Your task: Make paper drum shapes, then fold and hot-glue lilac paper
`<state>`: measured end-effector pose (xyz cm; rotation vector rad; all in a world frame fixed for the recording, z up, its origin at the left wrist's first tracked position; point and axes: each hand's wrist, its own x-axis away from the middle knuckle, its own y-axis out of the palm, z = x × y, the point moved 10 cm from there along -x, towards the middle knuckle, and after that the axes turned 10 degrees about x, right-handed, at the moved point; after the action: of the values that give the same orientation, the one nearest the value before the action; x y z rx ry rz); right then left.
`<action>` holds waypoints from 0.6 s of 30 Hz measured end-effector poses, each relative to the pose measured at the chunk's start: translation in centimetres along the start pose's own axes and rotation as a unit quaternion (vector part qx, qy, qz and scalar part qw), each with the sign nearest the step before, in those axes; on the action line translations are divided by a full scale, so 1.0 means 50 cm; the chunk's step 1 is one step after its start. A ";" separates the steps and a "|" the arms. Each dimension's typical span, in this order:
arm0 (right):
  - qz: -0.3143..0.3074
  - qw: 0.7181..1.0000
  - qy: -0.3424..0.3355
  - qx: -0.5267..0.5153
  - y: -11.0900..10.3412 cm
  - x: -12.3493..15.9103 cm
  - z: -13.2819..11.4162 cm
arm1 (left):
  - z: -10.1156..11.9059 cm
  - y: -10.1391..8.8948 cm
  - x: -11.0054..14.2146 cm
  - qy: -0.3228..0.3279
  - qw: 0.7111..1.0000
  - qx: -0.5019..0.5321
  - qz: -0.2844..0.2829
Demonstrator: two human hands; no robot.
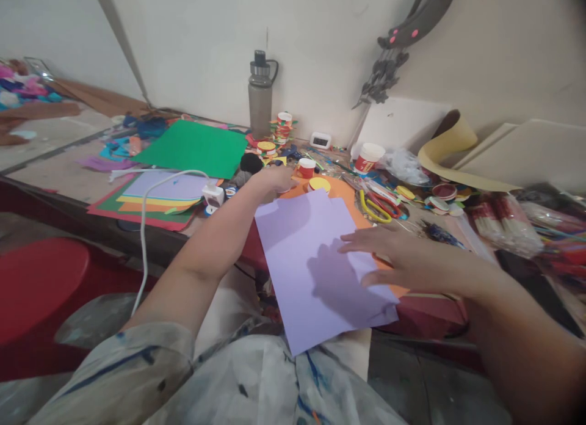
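Observation:
Sheets of light purple paper (315, 248) lie at the table's front edge, partly over an orange sheet (341, 190) and sticking out toward my lap. Above their right side my right hand (398, 254) is open, fingers spread, casting a shadow on the purple paper. My left hand (276, 179) reaches across to the middle of the table, beside a small red and white cup (306, 167) and a black fuzzy ball (251, 163). Its fingers are bent away from me and mostly hidden, so I cannot see whether they hold anything. A yellow-topped round piece (319, 184) sits just behind the purple paper.
To the left lie a green sheet (195, 147), stacked coloured papers (160, 196) and a white charger (213, 195) with its cable. A tall grey bottle (260, 101) stands near the wall. Yellow-handled scissors (373, 208) and a paper cup (368, 159) are on the right.

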<state>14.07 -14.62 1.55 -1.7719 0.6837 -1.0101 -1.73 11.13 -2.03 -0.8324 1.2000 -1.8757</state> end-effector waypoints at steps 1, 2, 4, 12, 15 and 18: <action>0.007 1.000 0.010 0.012 -0.006 -0.028 0.012 | -0.003 0.000 0.000 -0.007 1.000 -0.008 -0.008; 0.021 0.999 0.018 0.018 -0.015 -0.056 0.023 | -0.007 -0.001 0.001 -0.017 1.000 -0.018 -0.017; 0.061 0.998 0.014 0.012 -0.036 -0.111 0.034 | -0.007 -0.006 0.006 -0.025 0.999 -0.031 -0.027; 0.273 0.937 0.216 -0.010 -0.132 -0.272 0.151 | 0.004 -0.053 0.035 0.001 0.998 -0.060 -0.034; 0.254 0.926 0.278 -0.010 -0.121 -0.324 0.182 | -0.012 -0.057 0.044 -0.025 0.997 -0.064 -0.040; 0.216 0.925 0.313 -0.012 -0.097 -0.364 0.195 | -0.026 -0.051 0.044 -0.049 0.994 -0.082 -0.046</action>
<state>13.43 6.27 -2.04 -1.2114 1.4178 -1.2534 -4.53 10.56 0.17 -1.0737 1.2849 -1.8048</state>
